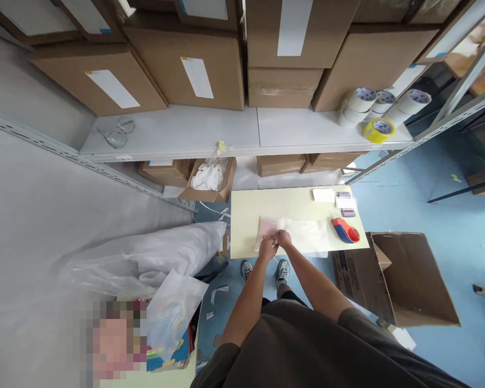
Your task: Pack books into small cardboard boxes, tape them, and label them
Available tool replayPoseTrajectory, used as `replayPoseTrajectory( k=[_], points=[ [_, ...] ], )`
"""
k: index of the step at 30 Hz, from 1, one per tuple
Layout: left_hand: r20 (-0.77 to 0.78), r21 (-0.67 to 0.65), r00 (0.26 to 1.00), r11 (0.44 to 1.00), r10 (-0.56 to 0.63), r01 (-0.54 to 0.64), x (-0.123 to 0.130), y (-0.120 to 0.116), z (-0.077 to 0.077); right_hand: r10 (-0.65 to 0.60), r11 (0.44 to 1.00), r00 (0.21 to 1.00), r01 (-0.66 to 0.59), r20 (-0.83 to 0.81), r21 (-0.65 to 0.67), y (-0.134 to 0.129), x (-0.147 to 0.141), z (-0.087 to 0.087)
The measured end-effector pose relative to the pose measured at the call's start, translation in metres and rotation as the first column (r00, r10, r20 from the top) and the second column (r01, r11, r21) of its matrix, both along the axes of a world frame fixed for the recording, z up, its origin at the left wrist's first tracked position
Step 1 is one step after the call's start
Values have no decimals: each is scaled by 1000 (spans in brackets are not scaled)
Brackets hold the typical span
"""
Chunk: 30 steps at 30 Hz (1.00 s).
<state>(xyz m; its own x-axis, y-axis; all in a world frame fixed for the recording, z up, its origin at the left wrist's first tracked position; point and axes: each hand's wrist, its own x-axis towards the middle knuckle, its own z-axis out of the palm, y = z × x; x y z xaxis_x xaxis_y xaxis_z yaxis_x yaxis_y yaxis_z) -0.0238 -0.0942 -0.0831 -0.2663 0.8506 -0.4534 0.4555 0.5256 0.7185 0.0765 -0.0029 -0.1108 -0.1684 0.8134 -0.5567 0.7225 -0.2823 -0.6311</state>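
A translucent white plastic bag (303,230) lies flat on the pale yellow table (246,202), a pinkish tint showing at its left end. Over that end my two hands meet. My left hand (268,247) is closed, its fingertips close against the other hand. My right hand (283,238) is curled shut just to the right of it. Whatever small thing is between the fingers is hidden. To the right of the bag rests a red and blue tape dispenser (345,231). White labels or cards (323,195) lie at the table's back right.
Behind the table, a grey shelf (210,126) carries cardboard boxes (202,75), white tape rolls (353,105) and a yellow roll (379,130). An open carton (416,280) stands on the floor at right. At left are a large wrapped bundle (153,253) and another person holding a plastic bag (173,312).
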Motion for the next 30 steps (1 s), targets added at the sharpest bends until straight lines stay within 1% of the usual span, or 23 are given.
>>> replayPoseTrajectory(
  k=[2, 4, 6, 8, 9, 10, 12, 13, 14, 15, 16, 18, 20, 21, 23, 24, 25, 27, 28, 30],
  points=[
    [21, -21, 999, 999, -49, 50, 5, 0, -6, -26, 999, 998, 25, 60, 20, 2, 13, 0],
    [21, -15, 996, 996, -91, 91, 4, 3, -6, -16, 999, 997, 13, 69, 48, 1, 21, 2],
    [33, -7, 993, 993, -117, 117, 0, 9, -1, 64, 995, 997, -67, 36, 77, -2, 23, 4],
    [68, 18, 994, 996, -87, 86, -9, 13, 6, 167, 982, 986, -167, 2, 85, -7, 20, 5],
    [89, 32, 995, 999, -35, 32, -15, 14, 9, 201, 977, 980, -200, -7, 77, -9, 18, 5],
    [103, 46, 994, 998, 43, -48, -23, 15, 11, 215, 975, 976, -214, -10, 63, -11, 16, 4],
    [78, 60, 968, 968, 238, -243, -40, 14, 12, 214, 976, 977, -213, -10, 45, -13, 11, 1],
    [31, 50, 945, 944, 324, -326, -50, 13, 10, 207, 978, 978, -206, -9, 44, -14, 9, -1],
    [-34, 29, 924, 924, 381, -380, -59, 12, 8, 200, 979, 980, -199, -8, 48, -14, 8, -2],
    [-99, -6, 912, 916, 398, -401, -67, 12, 5, 192, 980, 981, -191, -7, 55, -13, 6, -4],
    [-145, -58, 914, 919, 379, -390, -73, 12, 2, 183, 981, 983, -183, -5, 63, -12, 4, -5],
    [-170, -181, 942, 931, 289, -319, -78, 16, -3, 165, 984, 986, -165, 3, 74, -10, 1, -8],
    [-169, -238, 963, 940, 209, -246, -73, 20, -6, 144, 987, 989, -145, 15, 72, -8, 0, -10],
    [-181, -237, 967, 946, 181, -221, -67, 22, -6, 134, 988, 991, -135, 23, 69, -7, -1, -11],
    [-201, -190, 971, 968, 126, -165, -51, 23, -5, 94, 994, 995, -96, 36, 60, -7, 0, -11],
    [-181, -165, 980, 979, 88, -118, -42, 23, -4, 63, 996, 997, -65, 38, 53, -7, 0, -10],
    [-128, -145, 991, 987, 44, -62, -33, 21, -4, 27, 999, 999, -28, 38, 43, -7, 2, -9],
    [43, -103, 999, 994, -24, 28, -20, 14, -7, -46, 998, 998, 45, 40, 44, -9, 4, -5],
    [134, -79, 990, 996, -30, 41, -16, 11, -9, -68, 995, 997, 65, 39, 76, -9, 5, -1],
    [264, -47, 964, 999, 22, -10, -15, 5, -15, -56, 975, 998, 47, 32, 218, -11, 6, 7]
  ],
)
